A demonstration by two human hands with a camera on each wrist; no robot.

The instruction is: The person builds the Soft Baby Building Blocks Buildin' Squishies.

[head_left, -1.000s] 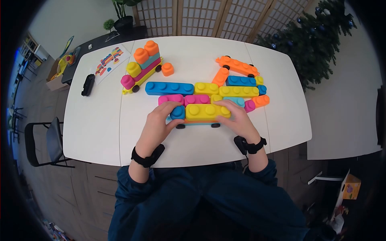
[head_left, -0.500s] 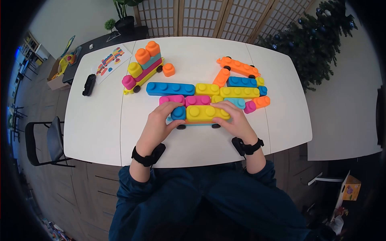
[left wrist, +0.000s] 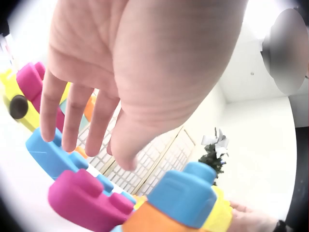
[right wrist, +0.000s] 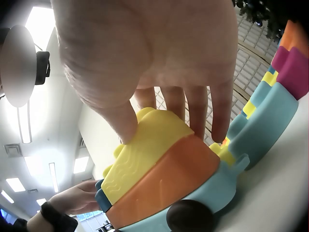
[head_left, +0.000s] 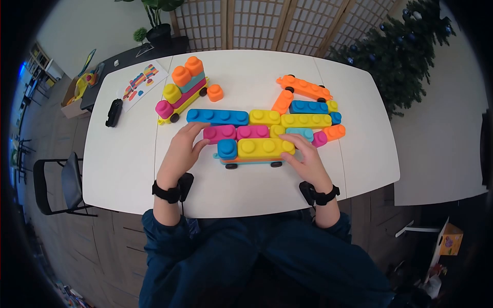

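Observation:
In front of the person stands a block car: a light-blue wheeled base (right wrist: 231,186), an orange layer (right wrist: 169,176), and on top a small blue block (head_left: 227,149) and a long yellow block (head_left: 264,148). The left hand (head_left: 178,155) is off the car's left end, fingers extended and apart from the blue block, nothing in its grasp. Around the yellow block's right end the right hand (head_left: 308,159) spreads loosely. Its thumb lies at the near side, and its straight fingers (right wrist: 197,111) hang behind the block, partly hidden by it.
Behind the car lie pink blocks (head_left: 220,134), a long blue block (head_left: 217,117), yellow blocks (head_left: 306,120) and several others. A taller block car (head_left: 187,92) stands back left, an orange wheeled base (head_left: 305,88) back right. A picture sheet (head_left: 141,84) and black object (head_left: 114,113) lie left.
The left hand has let go of the blue block and drawn away to the left. The right hand has loosened and slid slightly right along the yellow block. The car stays in place.

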